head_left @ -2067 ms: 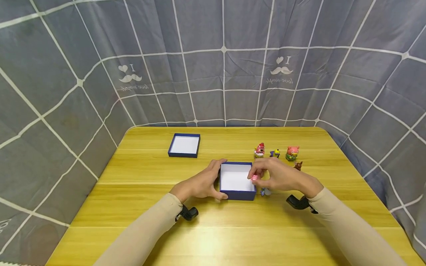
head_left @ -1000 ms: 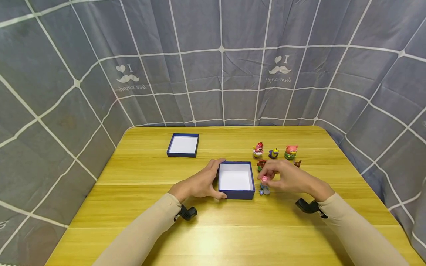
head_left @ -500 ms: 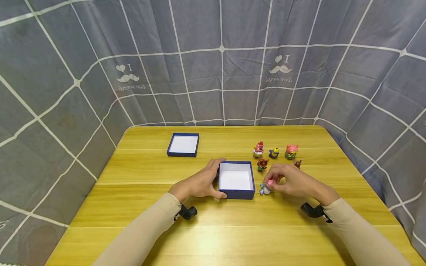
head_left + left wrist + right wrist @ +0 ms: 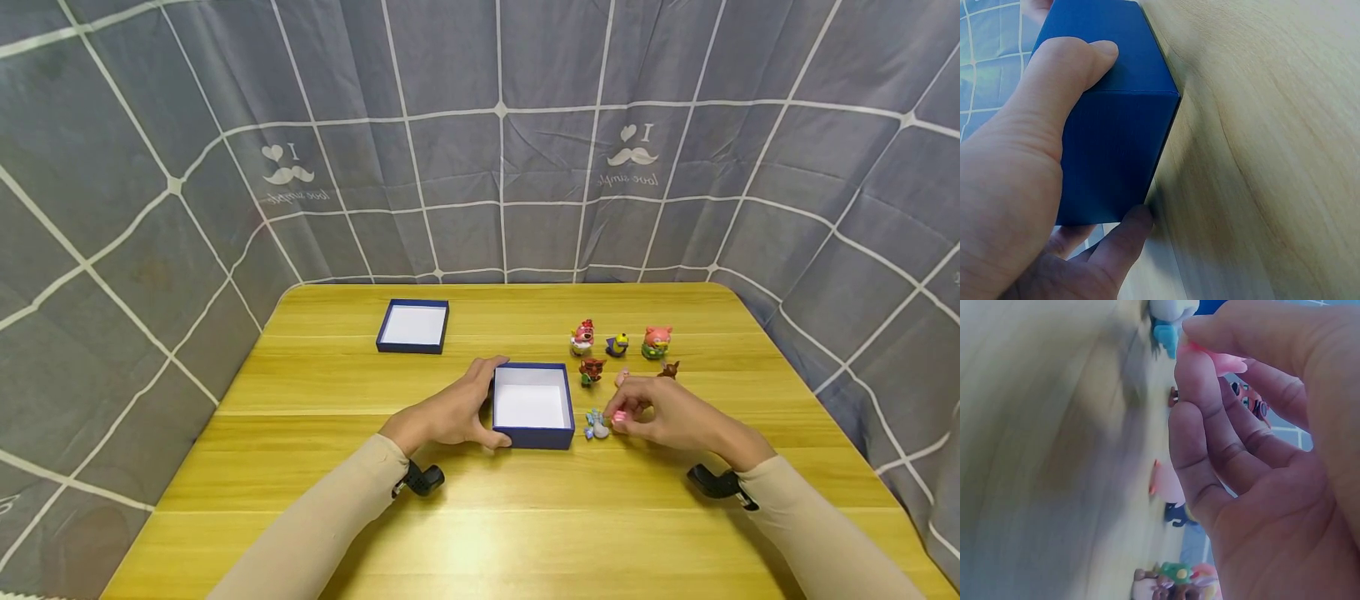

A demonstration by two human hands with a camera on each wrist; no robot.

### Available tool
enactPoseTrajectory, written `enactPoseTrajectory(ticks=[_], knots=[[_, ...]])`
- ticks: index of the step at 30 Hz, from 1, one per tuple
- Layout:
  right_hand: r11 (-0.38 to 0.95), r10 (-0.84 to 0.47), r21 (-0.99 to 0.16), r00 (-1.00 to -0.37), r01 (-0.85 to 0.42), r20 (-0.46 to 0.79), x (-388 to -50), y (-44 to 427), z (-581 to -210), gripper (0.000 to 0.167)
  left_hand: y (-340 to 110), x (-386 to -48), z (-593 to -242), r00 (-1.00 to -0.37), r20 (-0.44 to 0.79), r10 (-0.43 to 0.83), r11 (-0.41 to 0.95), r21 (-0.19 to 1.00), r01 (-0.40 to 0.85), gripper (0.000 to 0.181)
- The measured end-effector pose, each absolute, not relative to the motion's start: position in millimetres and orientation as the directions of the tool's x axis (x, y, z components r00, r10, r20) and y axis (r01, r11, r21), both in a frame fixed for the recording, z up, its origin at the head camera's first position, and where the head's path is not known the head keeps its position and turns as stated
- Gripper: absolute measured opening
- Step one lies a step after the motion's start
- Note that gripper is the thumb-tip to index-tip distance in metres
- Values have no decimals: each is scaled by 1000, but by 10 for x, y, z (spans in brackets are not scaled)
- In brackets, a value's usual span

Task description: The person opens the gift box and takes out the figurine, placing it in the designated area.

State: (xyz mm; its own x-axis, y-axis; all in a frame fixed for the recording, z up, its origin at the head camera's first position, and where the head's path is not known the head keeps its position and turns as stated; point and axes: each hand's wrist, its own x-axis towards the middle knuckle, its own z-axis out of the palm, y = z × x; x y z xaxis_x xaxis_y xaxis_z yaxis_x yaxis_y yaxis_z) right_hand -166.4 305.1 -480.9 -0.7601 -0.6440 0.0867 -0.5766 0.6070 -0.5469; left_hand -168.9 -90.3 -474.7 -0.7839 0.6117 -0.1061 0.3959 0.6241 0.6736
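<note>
My left hand grips the left side of an uncovered blue box, thumb on its front wall and fingers toward its back corner. The white inside of the box shows no contents. Just right of the box, my right hand pinches a small pink figurine between thumb and fingertips; the fingers cover much of it in the right wrist view. A grey-and-blue figurine sits on the table between the box and this hand. Behind the hand, a pale pink figurine is partly hidden.
The box's lid lies inside up at the back left. A red-haired figurine, a yellow-and-purple one, a pink-headed one, a reddish-brown fox-like one and a brown one stand at the back right.
My right hand has moved right from the box's edge, past the grey-and-blue figurine, still pinching the pink figurine. The fox-like and pale pink figurines have come into view. My left hand has stayed on the box.
</note>
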Motion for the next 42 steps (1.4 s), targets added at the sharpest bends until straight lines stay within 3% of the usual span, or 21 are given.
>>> enactPoseTrajectory(ticks=[14,42], knots=[[575,-649,-563,-750,-594,128,-1646,3175,-4915,24,-901,-1693,-4762,-785,-107,610,630,666,400,133],[623,-618,-561,-783,-545,74,-1655,3333,-4942,19,-896,-1682,-4747,-786,-110,608,628,672,392,133]])
